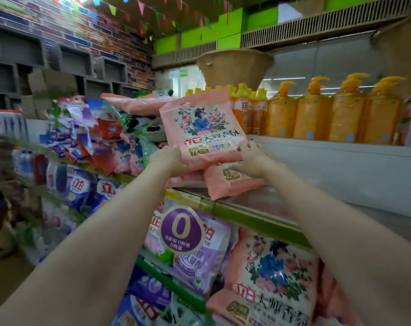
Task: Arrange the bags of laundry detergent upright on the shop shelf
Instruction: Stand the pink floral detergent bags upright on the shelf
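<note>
While both arms are reaching out, the left hand [167, 158] is gripping the pink bag's [204, 128] lower corner. The right hand [251, 158] is gripping its other corner, holding it upright above the shelf [258, 205].

Held pink bag [203, 128]: read "立白", "大师香氛" and "72小时".
Flat pink bag [232, 182]: showed "72".
Purple round sticker [181, 229]: read "0" and "0添加 0刺激 0残留".
Lower pink bag [270, 285]: read "立白", "大师香氛".
Blue bags [82, 187]: bore "立白".
</note>
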A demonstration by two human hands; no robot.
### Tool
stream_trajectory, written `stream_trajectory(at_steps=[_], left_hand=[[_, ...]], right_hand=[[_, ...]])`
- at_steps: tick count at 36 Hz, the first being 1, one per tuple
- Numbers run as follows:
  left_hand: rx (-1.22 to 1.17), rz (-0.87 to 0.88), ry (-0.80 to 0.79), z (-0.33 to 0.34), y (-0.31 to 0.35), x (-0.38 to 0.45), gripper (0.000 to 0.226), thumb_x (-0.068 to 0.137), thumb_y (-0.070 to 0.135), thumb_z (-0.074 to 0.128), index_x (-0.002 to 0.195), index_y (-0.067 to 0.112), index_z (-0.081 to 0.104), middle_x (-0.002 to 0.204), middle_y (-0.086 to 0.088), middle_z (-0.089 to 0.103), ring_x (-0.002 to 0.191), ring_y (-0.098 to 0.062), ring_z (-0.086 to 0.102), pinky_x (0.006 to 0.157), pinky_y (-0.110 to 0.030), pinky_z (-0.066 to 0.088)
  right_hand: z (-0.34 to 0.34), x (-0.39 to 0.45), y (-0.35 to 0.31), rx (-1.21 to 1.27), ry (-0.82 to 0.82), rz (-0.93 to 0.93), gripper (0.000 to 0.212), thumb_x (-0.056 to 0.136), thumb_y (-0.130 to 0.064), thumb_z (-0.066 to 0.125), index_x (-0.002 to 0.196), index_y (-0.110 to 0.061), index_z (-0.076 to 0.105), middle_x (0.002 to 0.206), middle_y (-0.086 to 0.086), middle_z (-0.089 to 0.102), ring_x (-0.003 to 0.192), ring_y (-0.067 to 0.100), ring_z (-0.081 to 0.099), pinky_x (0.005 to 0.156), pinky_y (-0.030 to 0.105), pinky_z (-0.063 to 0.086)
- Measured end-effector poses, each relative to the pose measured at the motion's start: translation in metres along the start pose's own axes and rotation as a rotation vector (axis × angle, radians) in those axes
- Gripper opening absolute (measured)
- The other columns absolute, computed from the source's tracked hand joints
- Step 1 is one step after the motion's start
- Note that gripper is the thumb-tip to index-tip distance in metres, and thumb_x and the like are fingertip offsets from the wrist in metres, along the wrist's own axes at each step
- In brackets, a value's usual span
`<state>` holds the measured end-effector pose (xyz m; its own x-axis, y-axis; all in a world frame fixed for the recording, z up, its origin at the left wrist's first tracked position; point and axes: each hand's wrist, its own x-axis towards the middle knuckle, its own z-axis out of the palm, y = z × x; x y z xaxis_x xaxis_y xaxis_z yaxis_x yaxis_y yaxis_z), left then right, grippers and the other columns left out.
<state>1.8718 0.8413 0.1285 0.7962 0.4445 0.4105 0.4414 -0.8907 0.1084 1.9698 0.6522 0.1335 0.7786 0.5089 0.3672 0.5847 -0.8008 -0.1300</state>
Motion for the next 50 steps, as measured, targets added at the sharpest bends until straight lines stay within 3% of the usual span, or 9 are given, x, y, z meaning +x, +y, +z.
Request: stream_trajectory(at_steps=[16,19,23,29,32,35,40,45,50], left_hand=[[-0.138,-0.111,-0.035,0.025,0.018,0.060,0.041,0.101,0.029,0.024,0.132,0.011,0.044,0.132,-0.025,0.047,0.111,-0.038,0.054,0.090,-0.041,0.050],[-0.386,-0.263,-0.028,0.029,0.021,0.069,0.062,0.101,0.041,0.031,0.138,-0.009,0.030,0.131,-0.027,0.048,0.113,-0.038,0.055,0.095,-0.040,0.049],[-0.742,-0.451,0.023,0.038,0.022,0.080,0.090,0.089,0.054,0.050,0.143,-0.010,0.015,0.131,-0.015,0.051,0.115,-0.031,0.055,0.093,-0.035,0.049],[-1.280,-0.570,0.030,0.032,0.025,0.079,0.064,0.082,0.027,0.071,0.130,-0.001,0.039,0.120,-0.010,0.057,0.101,-0.025,0.063,0.072,-0.030,0.054],[-1.484,-0.531,0.074,0.024,0.027,0.074,0.043,0.086,0.010,0.067,0.122,-0.002,0.047,0.114,-0.010,0.063,0.089,-0.023,0.065,0.060,-0.032,0.057],[-1.611,-0.448,0.099,0.010,0.030,0.063,0.036,0.087,0.009,0.064,0.117,0.001,0.045,0.106,-0.012,0.064,0.091,-0.024,0.067,0.075,-0.040,0.059],[-1.727,-0.328,0.161,-0.012,0.038,0.042,0.040,0.083,0.002,0.064,0.115,0.009,0.040,0.107,-0.009,0.060,0.093,-0.023,0.065,0.081,-0.043,0.057],[-1.759,-0.283,0.178,-0.024,0.051,0.015,0.038,0.080,0.002,0.067,0.108,0.009,0.043,0.101,-0.007,0.059,0.086,-0.020,0.064,0.062,-0.034,0.059],[-1.780,-0.173,0.092,-0.034,0.069,-0.018,0.041,0.081,0.002,0.066,0.112,0.010,0.041,0.098,-0.007,0.061,0.082,-0.019,0.065,0.066,-0.036,0.057]], right_hand=[[0.018,0.084,0.027,0.236,-0.008,0.031,0.058,0.098,-0.041,0.035,0.147,-0.012,0.025,0.157,0.015,0.003,0.143,0.037,0.008,0.117,0.050,0.017],[0.024,0.088,0.037,0.544,-0.040,0.076,0.083,0.093,-0.047,0.049,0.152,-0.013,0.001,0.160,0.008,0.004,0.145,0.032,0.016,0.118,0.048,0.019],[0.033,0.095,0.046,0.830,-0.053,0.153,0.097,0.074,-0.058,0.067,0.147,-0.013,0.022,0.144,0.010,0.043,0.124,0.028,0.050,0.101,0.049,0.045],[0.025,0.088,0.039,1.080,-0.066,0.123,0.048,0.077,-0.029,0.075,0.114,-0.008,0.052,0.113,0.010,0.063,0.100,0.023,0.065,0.090,0.042,0.054],[0.016,0.079,0.034,1.171,-0.016,0.087,0.032,0.077,-0.017,0.076,0.096,-0.012,0.050,0.107,0.009,0.062,0.097,0.020,0.064,0.092,0.039,0.053],[0.003,0.067,0.030,1.255,0.070,0.085,0.057,0.069,-0.012,0.081,0.109,-0.011,0.040,0.119,0.009,0.054,0.104,0.026,0.062,0.088,0.044,0.055],[-0.013,0.034,0.027,1.394,0.156,0.072,0.054,0.070,0.002,0.077,0.105,-0.014,0.039,0.115,0.008,0.057,0.104,0.029,0.063,0.084,0.048,0.056],[-0.030,-0.004,0.030,1.481,0.269,0.187,0.054,0.070,0.011,0.073,0.106,-0.009,0.039,0.112,0.016,0.060,0.083,0.026,0.065,0.051,0.030,0.058],[-0.046,-0.044,0.051,1.333,0.334,0.302,0.085,0.033,-0.021,0.093,0.101,-0.013,0.042,0.113,0.016,0.063,0.097,0.030,0.067,0.083,0.053,0.055]])
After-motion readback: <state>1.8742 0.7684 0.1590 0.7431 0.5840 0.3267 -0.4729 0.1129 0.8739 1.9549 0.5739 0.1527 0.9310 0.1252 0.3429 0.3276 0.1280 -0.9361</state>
